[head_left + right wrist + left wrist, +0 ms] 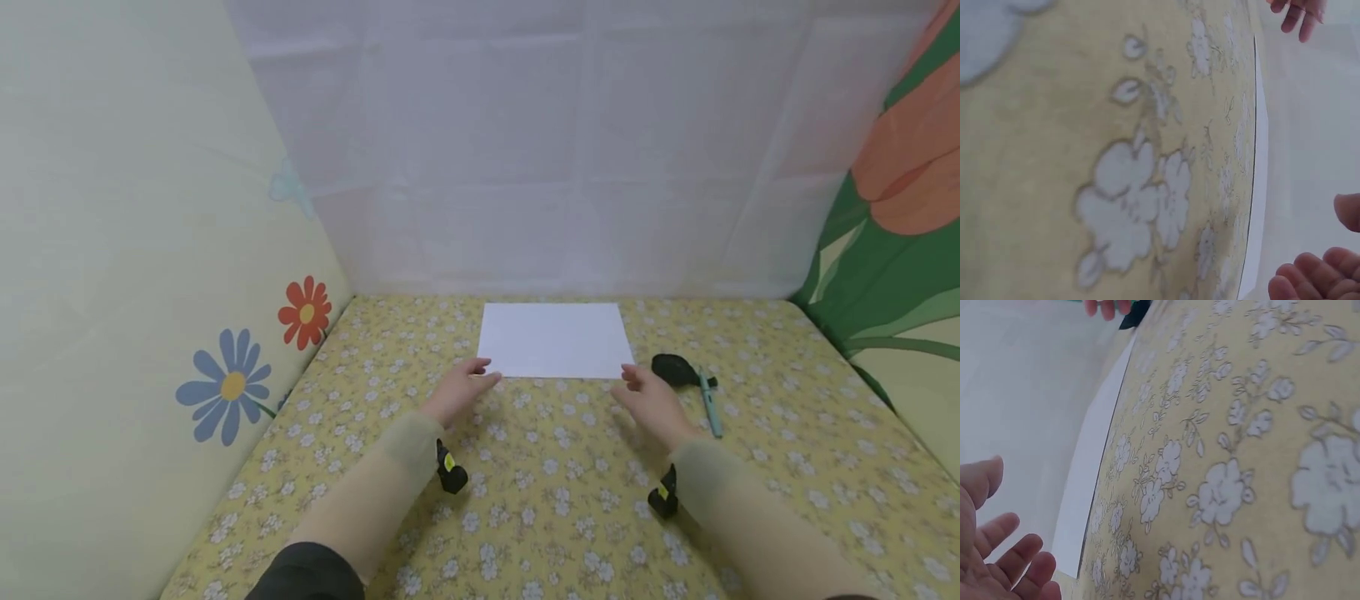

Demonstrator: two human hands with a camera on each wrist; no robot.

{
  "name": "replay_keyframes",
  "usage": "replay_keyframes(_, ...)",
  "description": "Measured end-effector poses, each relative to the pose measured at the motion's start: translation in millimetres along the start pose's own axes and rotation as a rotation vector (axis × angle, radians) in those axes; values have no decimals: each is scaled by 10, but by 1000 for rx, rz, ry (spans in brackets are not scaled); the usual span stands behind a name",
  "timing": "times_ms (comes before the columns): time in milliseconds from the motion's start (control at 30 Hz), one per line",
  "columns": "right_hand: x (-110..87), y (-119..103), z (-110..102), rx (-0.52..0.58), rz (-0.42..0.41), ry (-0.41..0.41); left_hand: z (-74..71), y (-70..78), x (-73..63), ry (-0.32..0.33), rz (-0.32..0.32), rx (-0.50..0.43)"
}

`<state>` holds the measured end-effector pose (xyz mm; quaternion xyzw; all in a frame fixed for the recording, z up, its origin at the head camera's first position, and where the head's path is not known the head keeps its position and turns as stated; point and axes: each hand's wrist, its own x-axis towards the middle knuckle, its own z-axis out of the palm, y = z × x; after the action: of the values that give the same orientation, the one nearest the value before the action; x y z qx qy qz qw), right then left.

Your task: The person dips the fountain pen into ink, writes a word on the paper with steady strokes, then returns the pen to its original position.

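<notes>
Booth (pixel 900 183): pale sheet (pixel 570 150), floral walls (pixel 232 386)

We see a pale left cuff (pixel 411 440) and a matching right cuff (pixel 703 473), with a small black left wrist camera (pixel 454 479) and a black right wrist camera (pixel 663 502), both marked yellow. Around the left arm, we see a black sleeve edge (pixel 311 571).

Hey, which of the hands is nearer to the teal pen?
The right. The right hand is just to the left of the teal pen; the left hand is farther off, by the white sheet's near left corner.
</notes>
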<state>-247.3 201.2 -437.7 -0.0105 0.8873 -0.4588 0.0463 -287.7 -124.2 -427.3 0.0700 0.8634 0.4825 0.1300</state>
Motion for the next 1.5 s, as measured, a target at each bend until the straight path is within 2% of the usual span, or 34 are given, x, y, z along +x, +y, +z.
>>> replay_keyframes(300, 137, 8, 22, 68, 88, 56, 10, -44, 202, 106, -98, -72)
replay_keyframes(433, 221, -11, 39, 106, 148, 86, 9, -86, 300, 134, -155, -129)
replay_keyframes(533, 296, -15, 64, 130, 175, 103, 0, -109, 344, 146, -175, -175)
replay_keyframes(733, 425, 12, 141, 132, 191, 112, 1, -183, 483, 178, -218, -187)
replay_keyframes(833, 489, 45, 186, 167, 204, 113, 9, -210, 544, 194, -234, -181)
replay_keyframes(1000, 565, 124, 246, 212, 240, 138, 35, -217, 585, 210, -270, -186)
replay_keyframes(1233, 603, 158, 271, 242, 289, 165, 61, -142, 565, 227, -295, -204)
replay_keyframes(1500, 581, 122, 273, 194, 287, 163, 72, -152, 630, 338, -296, -302)
